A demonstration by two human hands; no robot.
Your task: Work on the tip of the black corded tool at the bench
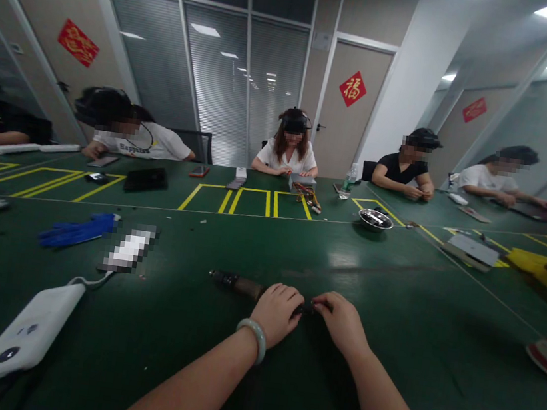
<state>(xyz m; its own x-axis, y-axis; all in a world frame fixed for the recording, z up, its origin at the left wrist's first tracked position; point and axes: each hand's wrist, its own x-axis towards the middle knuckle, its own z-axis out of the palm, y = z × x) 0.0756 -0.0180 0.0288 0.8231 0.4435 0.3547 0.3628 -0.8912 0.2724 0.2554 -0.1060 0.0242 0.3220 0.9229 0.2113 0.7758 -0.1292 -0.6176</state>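
Observation:
A long, dark, round-bodied tool that looks like an electric screwdriver [245,287] lies across the green table, its narrow metallic tip facing left. My left hand [278,313], with a pale green bangle at the wrist, is wrapped over the tool's right-hand part. Just right of it, my right hand [341,320] pinches at the small black end of the tool with thumb and fingertips. My fingers cover much of that end, so its details are hidden.
To the left lie a blue glove [79,230], a phone [130,250] and a white power bank [27,334] cabled to it. A metal bowl [375,220] and a water bottle [348,181] stand farther off. Several people sit across the table [173,353]. A yellow item [542,268] is at right.

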